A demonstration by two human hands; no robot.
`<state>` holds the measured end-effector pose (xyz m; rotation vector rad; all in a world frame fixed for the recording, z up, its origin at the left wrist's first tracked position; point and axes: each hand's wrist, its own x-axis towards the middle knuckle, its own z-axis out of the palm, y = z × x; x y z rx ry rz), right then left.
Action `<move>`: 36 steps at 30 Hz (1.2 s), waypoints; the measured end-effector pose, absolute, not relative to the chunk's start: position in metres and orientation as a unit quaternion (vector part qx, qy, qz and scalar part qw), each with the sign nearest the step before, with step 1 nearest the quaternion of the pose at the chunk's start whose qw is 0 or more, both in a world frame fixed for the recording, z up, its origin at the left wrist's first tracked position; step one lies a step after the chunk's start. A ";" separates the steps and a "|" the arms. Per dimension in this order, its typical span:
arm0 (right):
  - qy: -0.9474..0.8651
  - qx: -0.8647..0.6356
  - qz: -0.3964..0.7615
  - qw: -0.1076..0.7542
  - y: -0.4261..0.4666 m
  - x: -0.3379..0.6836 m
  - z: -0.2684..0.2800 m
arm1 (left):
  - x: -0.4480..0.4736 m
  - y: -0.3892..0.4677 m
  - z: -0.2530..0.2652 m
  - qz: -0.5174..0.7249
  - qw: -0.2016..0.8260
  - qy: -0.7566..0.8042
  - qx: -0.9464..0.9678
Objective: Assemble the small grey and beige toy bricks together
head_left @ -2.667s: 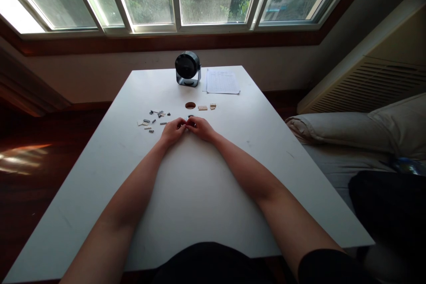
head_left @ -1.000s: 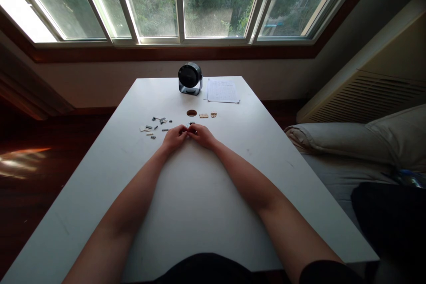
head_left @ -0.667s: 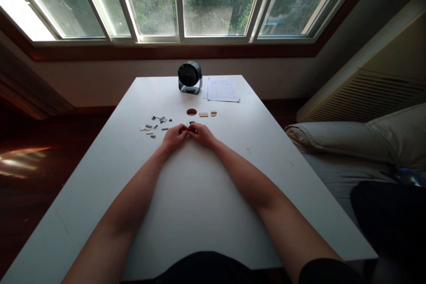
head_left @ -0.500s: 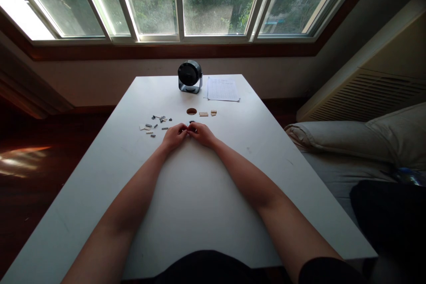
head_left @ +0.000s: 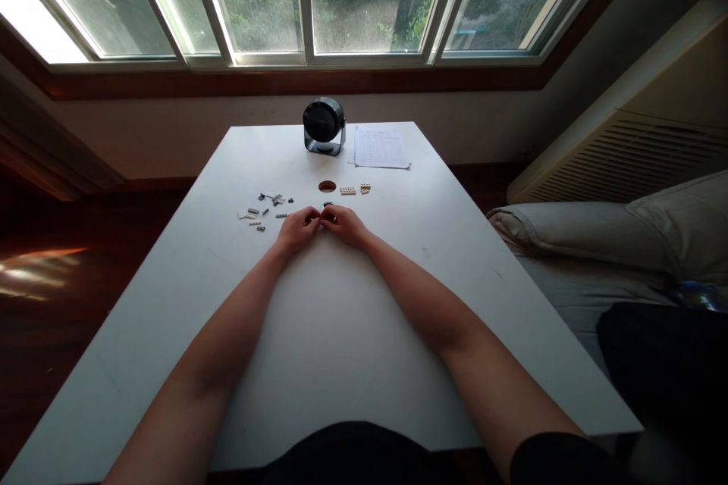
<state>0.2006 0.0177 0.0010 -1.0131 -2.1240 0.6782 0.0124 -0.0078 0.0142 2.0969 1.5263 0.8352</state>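
A small dark-and-pale piece point(head_left: 327, 204), mostly hidden, showed just beyond the fingertips at the centre of the frame; it looked likely to be light, stiff and easy to drop, best pinched by its edges. The left hand point(head_left: 299, 226) and right hand point(head_left: 340, 224) met there, fingers curled inward and tips together, though whether they gripped the piece could not be told. Left of centre, loose grey and cream parts point(head_left: 253, 211) lay scattered across the white table point(head_left: 341, 333). Just right of centre, tan studded parts point(head_left: 347, 191) lay beside a round hole point(head_left: 327, 186). In the upper middle, a round black device point(head_left: 323, 121) stood next to printed sheets point(head_left: 381, 148), below a window point(head_left: 375, 0).
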 end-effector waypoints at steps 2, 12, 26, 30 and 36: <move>-0.816 -0.389 0.260 0.340 0.018 0.201 0.001 | 0.013 -0.008 0.014 0.302 0.207 0.548 0.752; -0.816 -0.398 0.256 0.332 0.019 0.200 0.000 | 0.013 -0.008 0.014 0.298 0.212 0.553 0.748; -0.818 -0.393 0.255 0.334 0.019 0.201 0.000 | 0.012 -0.008 0.013 0.297 0.205 0.552 0.752; -0.818 -0.390 0.254 0.338 0.019 0.200 0.000 | 0.013 -0.008 0.014 0.299 0.208 0.551 0.751; -0.816 -0.394 0.258 0.335 0.018 0.200 0.000 | 0.013 -0.009 0.016 0.294 0.208 0.553 0.751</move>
